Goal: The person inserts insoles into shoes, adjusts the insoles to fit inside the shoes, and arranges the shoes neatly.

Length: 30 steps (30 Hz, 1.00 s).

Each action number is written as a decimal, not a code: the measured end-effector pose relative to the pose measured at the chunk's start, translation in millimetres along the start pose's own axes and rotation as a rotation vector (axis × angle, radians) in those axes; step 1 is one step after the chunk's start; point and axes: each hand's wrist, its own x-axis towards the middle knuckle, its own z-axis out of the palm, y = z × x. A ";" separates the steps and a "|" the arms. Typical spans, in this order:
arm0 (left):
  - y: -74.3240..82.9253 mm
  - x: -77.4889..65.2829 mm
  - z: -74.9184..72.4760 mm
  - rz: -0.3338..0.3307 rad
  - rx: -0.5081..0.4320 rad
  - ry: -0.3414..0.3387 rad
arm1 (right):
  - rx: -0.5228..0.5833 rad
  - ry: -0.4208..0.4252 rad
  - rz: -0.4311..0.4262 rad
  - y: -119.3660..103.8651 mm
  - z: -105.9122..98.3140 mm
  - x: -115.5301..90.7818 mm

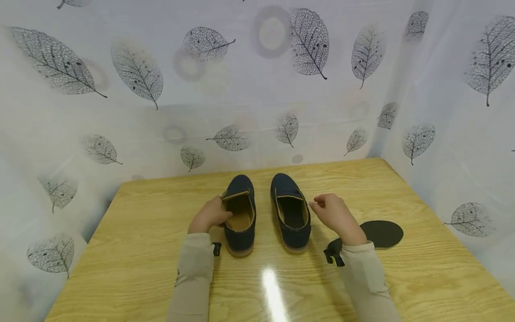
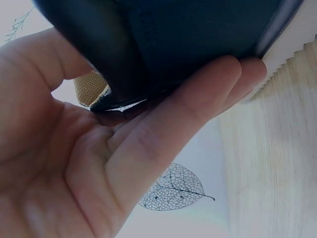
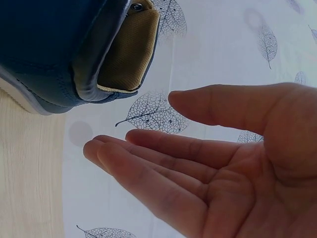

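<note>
Two navy slip-on shoes stand side by side on the table, toes pointing away. My left hand [image 1: 210, 215] holds the outer side of the left shoe [image 1: 240, 240], thumb over the rim into its tan inside. In the left wrist view, the fingers [image 2: 163, 126] lie along the dark outer wall. The right shoe [image 1: 296, 237] has a dark inside. Just to its right, my right hand [image 1: 335, 217] hovers with nothing in it. The right wrist view shows those fingers [image 3: 148, 181] fairly straight, apart from the shoe [image 3: 44, 44] and its tan-lined opening.
A black insole [image 1: 384, 233] lies on the wooden table [image 1: 153, 250], partly behind the right wrist. Dark straps [image 1: 335, 252] sit at the wrists. White cloth [image 1: 257, 89] printed with leaves hangs behind the table and along its sides.
</note>
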 end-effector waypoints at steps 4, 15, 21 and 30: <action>-0.8 0.2 -0.1 0.008 0.001 -0.003 | -0.003 -0.001 -0.002 0.5 0.0 -0.9; 2.0 1.3 1.1 0.016 0.070 -0.019 | -0.005 -0.008 0.008 3.7 0.0 -1.8; 3.9 -0.4 0.6 0.022 0.086 -0.027 | -0.014 -0.008 0.001 4.9 -1.6 -2.2; 4.3 -3.9 -1.4 0.016 0.083 -0.052 | -0.011 -0.012 0.014 9.2 -7.8 -1.5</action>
